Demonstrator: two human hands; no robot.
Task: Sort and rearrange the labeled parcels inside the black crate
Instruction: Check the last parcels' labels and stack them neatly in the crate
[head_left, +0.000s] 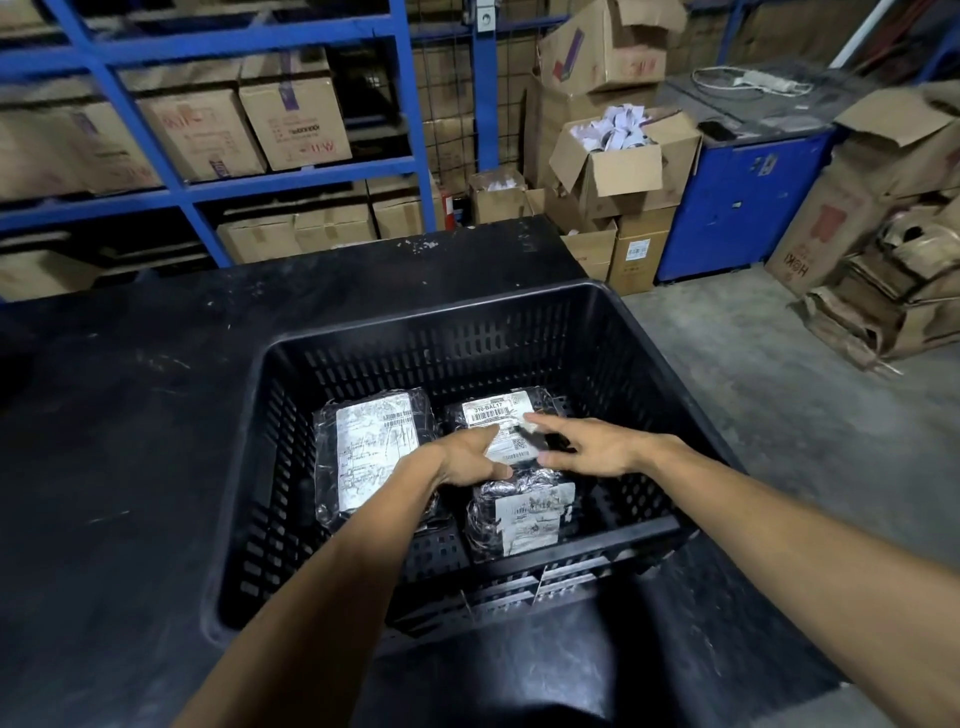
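A black slotted crate (649, 374) stands on a dark table and holds three black plastic-wrapped parcels with white labels. A large parcel (371, 452) lies flat on the left. A parcel labelled 310-BAL17 (501, 415) lies at the back right, and a smaller parcel (524, 514) sits in front of it. My left hand (470, 460) rests on the near left edge of the back-right parcel, fingers curled against it. My right hand (587, 447) hovers over that parcel's right side, fingers spread and pointing left. Whether either hand grips the parcel is unclear.
The dark table (130, 441) stretches left and behind the crate. Blue shelving (291, 176) with cardboard boxes stands behind. Open cartons (623, 166), a blue cabinet (743, 202) and flattened cardboard (883, 291) sit on the concrete floor to the right.
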